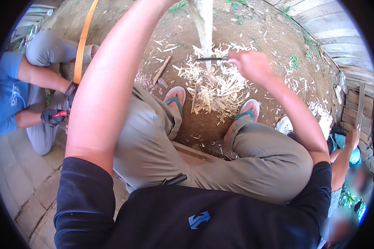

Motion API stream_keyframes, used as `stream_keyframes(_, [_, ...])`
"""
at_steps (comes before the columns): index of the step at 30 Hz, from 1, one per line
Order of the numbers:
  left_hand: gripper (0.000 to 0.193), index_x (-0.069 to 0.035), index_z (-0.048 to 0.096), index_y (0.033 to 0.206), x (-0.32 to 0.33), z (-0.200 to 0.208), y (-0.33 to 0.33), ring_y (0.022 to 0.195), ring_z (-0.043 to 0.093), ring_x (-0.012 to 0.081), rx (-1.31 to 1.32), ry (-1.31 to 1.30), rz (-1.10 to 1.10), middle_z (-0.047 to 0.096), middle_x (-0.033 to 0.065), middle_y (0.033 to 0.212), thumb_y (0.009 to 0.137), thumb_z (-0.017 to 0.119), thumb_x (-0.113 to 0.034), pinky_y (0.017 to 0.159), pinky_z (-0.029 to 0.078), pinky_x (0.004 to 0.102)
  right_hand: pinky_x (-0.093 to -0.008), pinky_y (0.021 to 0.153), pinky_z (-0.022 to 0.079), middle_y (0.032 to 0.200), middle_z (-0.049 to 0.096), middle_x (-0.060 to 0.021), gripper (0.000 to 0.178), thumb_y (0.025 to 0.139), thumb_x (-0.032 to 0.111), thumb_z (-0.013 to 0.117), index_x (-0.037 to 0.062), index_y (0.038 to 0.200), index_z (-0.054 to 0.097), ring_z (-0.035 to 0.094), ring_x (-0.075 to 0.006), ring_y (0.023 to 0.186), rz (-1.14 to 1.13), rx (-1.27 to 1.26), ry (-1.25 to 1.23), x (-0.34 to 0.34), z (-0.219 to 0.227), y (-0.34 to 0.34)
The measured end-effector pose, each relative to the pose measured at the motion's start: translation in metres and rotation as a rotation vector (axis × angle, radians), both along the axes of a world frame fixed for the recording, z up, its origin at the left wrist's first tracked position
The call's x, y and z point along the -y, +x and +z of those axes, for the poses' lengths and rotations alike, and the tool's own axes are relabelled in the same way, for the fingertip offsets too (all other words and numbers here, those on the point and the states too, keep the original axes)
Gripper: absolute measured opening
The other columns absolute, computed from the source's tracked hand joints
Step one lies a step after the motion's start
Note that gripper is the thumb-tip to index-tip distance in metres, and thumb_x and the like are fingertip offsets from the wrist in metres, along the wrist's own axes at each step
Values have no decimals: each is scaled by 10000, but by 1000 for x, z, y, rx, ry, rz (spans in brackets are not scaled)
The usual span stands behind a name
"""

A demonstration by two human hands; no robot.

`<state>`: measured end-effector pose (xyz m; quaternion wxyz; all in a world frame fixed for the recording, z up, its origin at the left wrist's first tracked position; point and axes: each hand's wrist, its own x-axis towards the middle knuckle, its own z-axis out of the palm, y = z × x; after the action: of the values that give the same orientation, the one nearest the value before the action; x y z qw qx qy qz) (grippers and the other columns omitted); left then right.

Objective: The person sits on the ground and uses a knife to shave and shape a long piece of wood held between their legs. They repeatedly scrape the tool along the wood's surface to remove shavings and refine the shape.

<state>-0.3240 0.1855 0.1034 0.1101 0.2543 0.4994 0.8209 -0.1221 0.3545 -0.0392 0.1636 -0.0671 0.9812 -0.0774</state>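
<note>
My right hand (252, 65) is closed round the handle of a dark, thin-bladed knife (211, 59). The blade lies across the lower end of a pale strip of wood or bamboo (206, 29), which runs up out of the picture. My left forearm stretches to the top edge, and the hand itself is cut off there. Under the knife, a heap of pale curled shavings (220, 89) covers the dirt between my sandalled feet.
At left, a person in a blue shirt (12, 91) and gloves holds a red-handled tool (61, 113) near an upright orange strip (84, 39). Other people (340, 166) sit at right, one holding a wooden strip (360, 103). A plank wall (336, 31) stands at far right.
</note>
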Motion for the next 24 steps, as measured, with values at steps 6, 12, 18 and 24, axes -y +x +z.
stream_keyframes(6, [847, -57, 623, 927, 8, -5, -9, 590, 633, 225, 44, -31, -25, 626, 96, 700, 953, 274, -829, 565, 538, 358, -442, 664, 564, 950, 741, -112, 234, 1059, 320, 544, 150, 1188, 638, 717, -336, 789, 19, -220, -72, -19, 31, 14])
stream_keyframes(12, [786, -88, 589, 904, 7, -1, -10, 575, 616, 212, 35, -11, 8, 594, 66, 678, 961, 298, -816, 545, 531, 359, -428, 606, 557, 917, 726, -104, 216, 1046, 313, 569, 143, 1161, 636, 708, -313, 741, 109, -427, -151, -7, 31, 9])
stream_keyframes(18, [773, -92, 576, 937, 4, 0, -10, 571, 617, 212, 30, 25, -48, 595, 64, 694, 961, 302, -814, 532, 529, 358, -419, 522, 538, 823, 684, -68, 210, 1026, 311, 602, 199, 1192, 665, 684, -282, 638, 200, -620, -112, -14, -3, -4])
stream_keyframes(24, [791, -85, 587, 975, 7, -2, -9, 573, 623, 207, 3, -25, 39, 604, 71, 699, 957, 296, -820, 520, 526, 355, -347, 486, 525, 832, 705, -44, 224, 1004, 283, 649, 169, 1188, 712, 664, -213, 594, 166, -539, -54, 0, 19, -4])
